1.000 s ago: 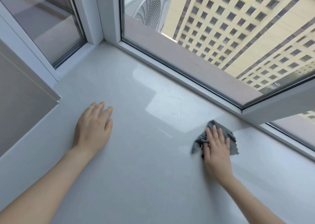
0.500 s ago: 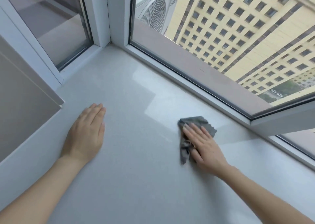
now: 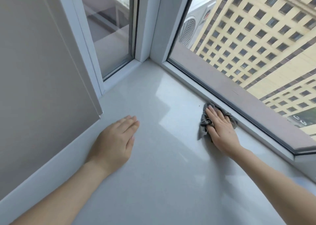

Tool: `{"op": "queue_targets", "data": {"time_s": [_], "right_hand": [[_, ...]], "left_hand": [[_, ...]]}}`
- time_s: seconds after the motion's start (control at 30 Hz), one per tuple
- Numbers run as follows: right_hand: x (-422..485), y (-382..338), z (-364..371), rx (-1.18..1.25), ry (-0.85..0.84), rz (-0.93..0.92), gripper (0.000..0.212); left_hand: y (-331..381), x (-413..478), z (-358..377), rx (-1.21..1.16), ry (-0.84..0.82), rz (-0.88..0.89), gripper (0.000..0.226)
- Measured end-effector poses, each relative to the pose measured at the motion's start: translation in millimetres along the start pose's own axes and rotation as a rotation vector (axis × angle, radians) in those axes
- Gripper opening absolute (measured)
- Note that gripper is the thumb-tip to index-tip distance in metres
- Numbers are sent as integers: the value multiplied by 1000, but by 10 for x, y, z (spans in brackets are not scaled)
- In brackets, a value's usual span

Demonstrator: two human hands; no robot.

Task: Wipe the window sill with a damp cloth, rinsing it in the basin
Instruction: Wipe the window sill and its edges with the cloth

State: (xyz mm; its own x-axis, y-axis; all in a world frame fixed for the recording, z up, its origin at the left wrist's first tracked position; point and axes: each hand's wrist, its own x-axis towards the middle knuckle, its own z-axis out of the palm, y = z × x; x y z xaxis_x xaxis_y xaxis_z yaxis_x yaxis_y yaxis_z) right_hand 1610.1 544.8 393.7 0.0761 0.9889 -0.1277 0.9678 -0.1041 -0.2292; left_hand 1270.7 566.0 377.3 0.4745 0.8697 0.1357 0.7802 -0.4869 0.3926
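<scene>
Pressing down in the head view, the right hand (image 3: 220,129) lies flat with straight fingers on the grey cloth (image 3: 203,124). The cloth sits on the window sill (image 3: 162,182), touching the lower window frame (image 3: 188,82) at the far edge. The left hand (image 3: 114,139) rests flat on the sill, well apart from the cloth, with fingers straight and holding nothing.

The cloth looks thin, soft and light. It bunches into folds beside the thumb, so it will likely crumple and slide under the palm rather than resist. A broad flat palm suits wiping; for lifting, gathering the bunched left edge would probably serve best. Being damp, it may drag a little on the smooth, glossy sill.

No basin shows in this view, so its water cannot be judged.
</scene>
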Motion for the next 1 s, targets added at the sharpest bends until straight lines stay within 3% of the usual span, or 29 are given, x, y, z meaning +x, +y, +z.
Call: {"op": "queue_targets", "data": {"time_s": [0.27, 0.4, 0.5, 0.73, 0.8, 0.9, 1.0], "right_hand": [[856, -856, 124, -14, -15, -92, 59], [602, -509, -7, -21, -70, -206, 63], [372, -382, -1, -49, -31, -113, 64], [1528, -1507, 217, -25, 29, -134, 53], [1448, -1487, 208, -29, -7, -206, 52], [1099, -1362, 187, -51, -34, -464, 52], [1395, -1444, 182, -86, -42, -450, 51]], "left_hand": [[-32, 11, -2, 55, -4, 65, 44], [-120, 28, -47, 17, -12, 113, 42], [-144, 23, -59, -12, -1, 115, 41], [-183, 55, -30, 7, 21, 186, 42], [-206, 35, -26, -63, 31, 174, 42], [-275, 82, -29, -264, 95, 87, 40], [-301, 193, -76, -379, 166, -18, 39]]}}
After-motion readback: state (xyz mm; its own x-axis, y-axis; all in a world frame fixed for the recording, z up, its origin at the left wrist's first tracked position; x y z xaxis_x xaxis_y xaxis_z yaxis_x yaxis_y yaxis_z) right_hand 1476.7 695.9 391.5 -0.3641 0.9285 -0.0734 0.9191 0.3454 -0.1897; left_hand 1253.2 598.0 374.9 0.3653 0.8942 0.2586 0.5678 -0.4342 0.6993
